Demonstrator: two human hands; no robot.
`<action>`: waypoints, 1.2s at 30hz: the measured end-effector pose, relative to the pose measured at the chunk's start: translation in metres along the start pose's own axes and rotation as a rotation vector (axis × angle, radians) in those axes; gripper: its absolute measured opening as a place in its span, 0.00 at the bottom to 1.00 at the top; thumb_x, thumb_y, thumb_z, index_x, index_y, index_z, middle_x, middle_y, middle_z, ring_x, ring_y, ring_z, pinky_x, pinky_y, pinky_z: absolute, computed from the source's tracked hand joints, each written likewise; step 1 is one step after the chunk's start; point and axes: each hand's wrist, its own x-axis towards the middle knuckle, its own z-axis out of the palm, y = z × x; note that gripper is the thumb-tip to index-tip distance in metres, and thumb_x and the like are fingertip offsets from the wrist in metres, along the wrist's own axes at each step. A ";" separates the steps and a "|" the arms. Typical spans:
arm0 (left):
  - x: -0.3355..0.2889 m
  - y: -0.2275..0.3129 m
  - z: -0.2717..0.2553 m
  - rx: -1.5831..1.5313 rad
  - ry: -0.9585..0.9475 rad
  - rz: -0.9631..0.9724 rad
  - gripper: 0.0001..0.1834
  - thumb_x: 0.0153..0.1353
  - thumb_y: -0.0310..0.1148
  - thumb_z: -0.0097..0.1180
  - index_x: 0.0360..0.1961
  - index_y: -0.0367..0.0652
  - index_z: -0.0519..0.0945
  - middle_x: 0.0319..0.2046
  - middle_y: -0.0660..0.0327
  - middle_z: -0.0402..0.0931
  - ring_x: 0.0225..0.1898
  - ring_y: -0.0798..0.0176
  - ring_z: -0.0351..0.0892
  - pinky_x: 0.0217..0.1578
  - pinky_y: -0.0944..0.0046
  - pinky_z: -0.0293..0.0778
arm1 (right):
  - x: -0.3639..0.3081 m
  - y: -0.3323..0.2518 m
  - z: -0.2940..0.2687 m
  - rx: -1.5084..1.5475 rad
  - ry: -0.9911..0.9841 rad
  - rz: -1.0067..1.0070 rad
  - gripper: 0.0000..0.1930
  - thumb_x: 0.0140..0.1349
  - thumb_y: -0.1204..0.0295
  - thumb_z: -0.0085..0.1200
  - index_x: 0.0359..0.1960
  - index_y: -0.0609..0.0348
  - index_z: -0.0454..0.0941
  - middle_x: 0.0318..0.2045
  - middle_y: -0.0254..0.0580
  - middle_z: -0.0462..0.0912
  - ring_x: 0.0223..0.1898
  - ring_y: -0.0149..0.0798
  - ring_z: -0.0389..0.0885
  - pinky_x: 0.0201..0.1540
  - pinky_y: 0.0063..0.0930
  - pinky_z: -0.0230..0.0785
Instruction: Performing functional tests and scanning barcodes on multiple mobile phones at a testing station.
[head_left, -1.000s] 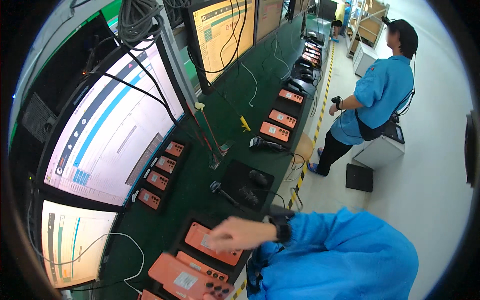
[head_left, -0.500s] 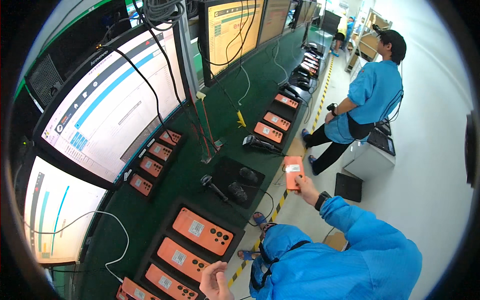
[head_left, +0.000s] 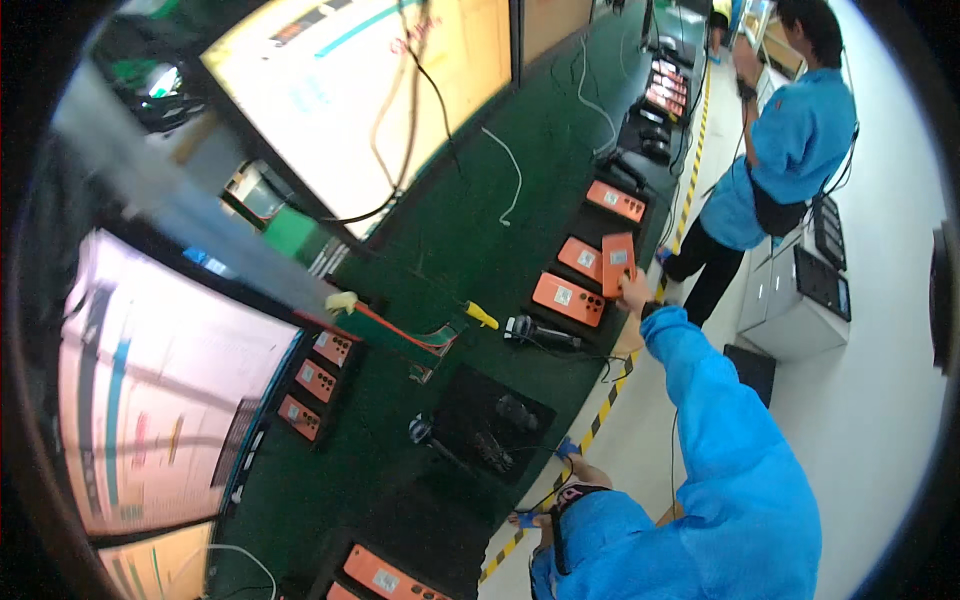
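Near edge: an orange phone [head_left: 388,578] lies face down at the bottom of the view, pale label up, partly cut off by the edge; a corner of another shows beside it. Left hand: out of view, state cannot be told.

Just beyond, on the green desk [head_left: 490,260]: a handheld scanner [head_left: 421,431] beside a black mat [head_left: 455,388] carrying a dark mouse [head_left: 517,411]. Farther along, a second scanner [head_left: 540,332] lies with its cable toward the aisle.

Right hand [head_left: 636,292], arm extended well out from the body: fingers closed on the near end of the held phone [head_left: 617,255], a flat orange one with its labelled back up. The phone projects beyond the fingertips, away from the wearer; long axis runs roughly in line with the reach.

Key relation: the held phone sits over the right end of the middle phone [head_left: 577,257] in a black tray [head_left: 585,224]; contact cannot be told. The middle phone and its neighbours, the nearer phone [head_left: 568,299] and the farther phone [head_left: 615,200], lie crosswise, so the held one's axis cuts across theirs. Tray is to the left of the right hand, close by.

Farther: a co-worker [head_left: 785,150] in blue stands in the aisle, beyond the desk edge.
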 end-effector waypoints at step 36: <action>-0.069 -0.052 -0.165 -0.267 0.328 0.223 0.06 0.60 0.21 0.55 0.39 0.33 0.78 0.36 0.51 0.82 0.39 0.62 0.81 0.41 0.62 0.75 | -0.485 -0.115 0.096 0.063 -1.035 0.009 0.08 0.58 0.75 0.49 0.39 0.60 0.72 0.22 0.33 0.72 0.18 0.28 0.70 0.20 0.24 0.65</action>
